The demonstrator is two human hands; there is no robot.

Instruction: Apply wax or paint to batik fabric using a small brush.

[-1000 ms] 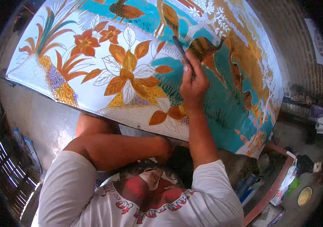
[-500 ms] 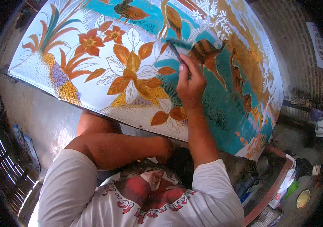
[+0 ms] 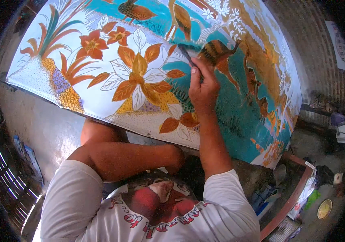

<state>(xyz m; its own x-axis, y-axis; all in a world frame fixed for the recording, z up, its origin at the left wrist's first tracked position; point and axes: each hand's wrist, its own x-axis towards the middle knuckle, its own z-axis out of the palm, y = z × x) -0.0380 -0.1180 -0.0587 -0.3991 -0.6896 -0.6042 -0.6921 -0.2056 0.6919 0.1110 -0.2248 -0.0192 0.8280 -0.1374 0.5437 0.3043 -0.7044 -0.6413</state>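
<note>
My right hand [image 3: 204, 86] is closed around a dark brush [image 3: 185, 52], thumb along its side. The brush's tip rests at the teal-painted patch beside a brown striped bird on the painted cloth [image 3: 112, 92]. Stretched out in front of me, the cloth bears orange flowers, white outlined leaves, teal water and several brown birds. My left arm [image 3: 132, 159] lies bent across my body below the cloth's near edge. Its hand end, by the dark area under the cloth, is in shadow, and its fingers cannot be made out.
At the lower right is a reddish-brown frame bar [image 3: 287, 195], with plastic wrapping and a green scrap [image 3: 313, 197] beside it. A round yellowish lid or dish [image 3: 324, 209] lies on the floor. A slatted opening [image 3: 13, 177] lets in light at the left.
The view has shifted slightly, moving the cloth a little left in the picture. My right hand stays at nearly the same place with the brush, and more teal shows left of it.
</note>
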